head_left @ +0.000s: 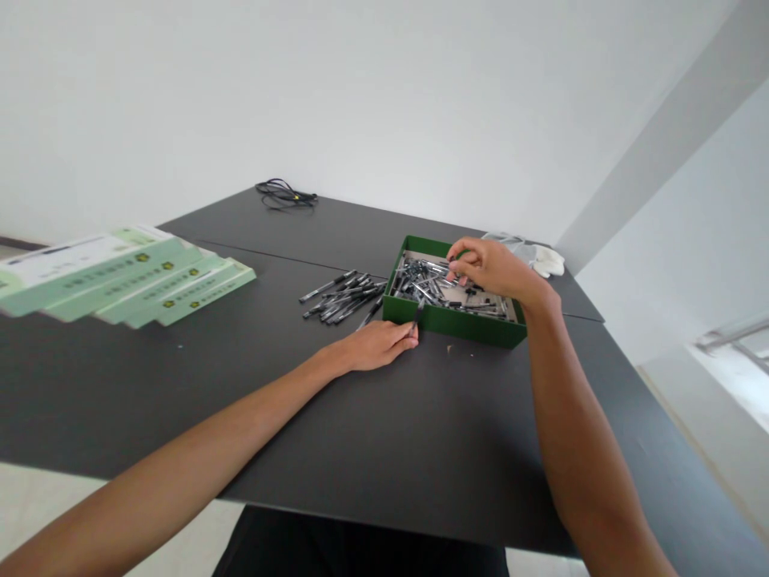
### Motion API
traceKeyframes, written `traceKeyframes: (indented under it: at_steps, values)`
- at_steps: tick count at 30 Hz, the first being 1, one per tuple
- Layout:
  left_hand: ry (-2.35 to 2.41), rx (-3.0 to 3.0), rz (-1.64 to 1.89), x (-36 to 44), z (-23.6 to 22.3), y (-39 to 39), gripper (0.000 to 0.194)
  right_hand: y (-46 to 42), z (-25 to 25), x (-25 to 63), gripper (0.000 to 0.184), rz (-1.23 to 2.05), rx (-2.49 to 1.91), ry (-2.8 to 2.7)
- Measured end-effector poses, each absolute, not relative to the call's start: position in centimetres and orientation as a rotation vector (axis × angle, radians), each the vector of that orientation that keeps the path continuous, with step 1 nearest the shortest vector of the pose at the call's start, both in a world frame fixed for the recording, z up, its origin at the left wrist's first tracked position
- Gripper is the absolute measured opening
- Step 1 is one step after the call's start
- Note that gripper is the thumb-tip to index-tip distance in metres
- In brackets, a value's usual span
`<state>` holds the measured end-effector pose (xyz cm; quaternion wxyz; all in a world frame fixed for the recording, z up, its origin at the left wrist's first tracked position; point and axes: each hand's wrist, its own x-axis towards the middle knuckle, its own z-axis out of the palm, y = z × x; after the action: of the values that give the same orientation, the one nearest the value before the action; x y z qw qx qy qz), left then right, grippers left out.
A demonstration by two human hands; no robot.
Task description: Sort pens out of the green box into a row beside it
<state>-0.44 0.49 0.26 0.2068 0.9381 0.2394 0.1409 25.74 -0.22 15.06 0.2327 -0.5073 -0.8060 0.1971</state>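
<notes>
Currently I read two bare hands over a matte black table (150, 393), its top crossed by a straight seam. The right hand (496, 268) sits above the right part of a shallow green cardboard tray (453, 323). Its fingers curl into a pinch just over the tray's contents, and from this view I cannot tell whether they hold anything. The left hand (377, 346) rests on the table at the tray's near wall, its fingertips closed on a slim black pen (415, 316), which stands tilted, long axis close to upright, just beside that wall.

The tray holds a dense heap of black ballpoint pens (424, 282), lying at mixed angles and too tangled to count. Just left of the tray lies a loose pile of similar pens (342, 299), roughly a dozen, with smooth, slender barrels, their long axes running from near left to far right. Beyond the tray, at the far right, sit crumpled white fabric gloves (544, 260), their number unclear. At the left, about five flat pale-green and white cartons (120, 276) overlap in a blurred fan. Near the far edge lies one coiled black cable (285, 192).
</notes>
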Motion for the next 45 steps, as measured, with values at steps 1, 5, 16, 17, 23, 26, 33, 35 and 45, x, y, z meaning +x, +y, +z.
traceKeyframes:
  at_steps: [1,5,16,17,23,26,33,35,45]
  values:
    - [0.666,2.611,0.391,-0.5,0.3,0.5,0.025,-0.9,15.6,25.1,0.026,0.558,-1.336,-2.233]
    - [0.669,2.61,0.39,-0.5,0.2,0.5,0.026,-2.3,16.9,23.1,0.019,0.516,-1.097,-2.315]
    - [0.658,2.613,0.411,-0.3,0.3,0.5,0.025,-2.1,16.3,22.7,0.02,0.723,-1.005,-2.312]
    - [0.656,2.613,0.414,-0.3,0.3,0.5,0.025,-2.1,16.3,22.7,0.019,0.723,-1.012,-2.308]
    - [0.657,2.608,0.424,-0.3,0.2,0.5,0.026,-1.7,15.8,22.5,0.018,0.785,-1.061,-2.376]
    - [0.654,2.609,0.426,-0.3,0.1,0.5,0.027,-1.4,15.4,22.4,0.017,0.838,-1.093,-2.425]
    - [0.661,2.625,0.409,-0.3,0.0,0.6,0.027,-1.4,15.2,22.1,0.014,0.886,-1.165,-2.419]
    - [0.663,2.626,0.405,-0.3,0.1,0.5,0.026,-1.6,15.4,22.0,0.014,0.89,-1.19,-2.412]
    - [0.679,2.602,0.396,-0.2,0.3,0.4,0.025,-1.5,15.5,21.7,0.013,0.906,-1.206,-2.404]
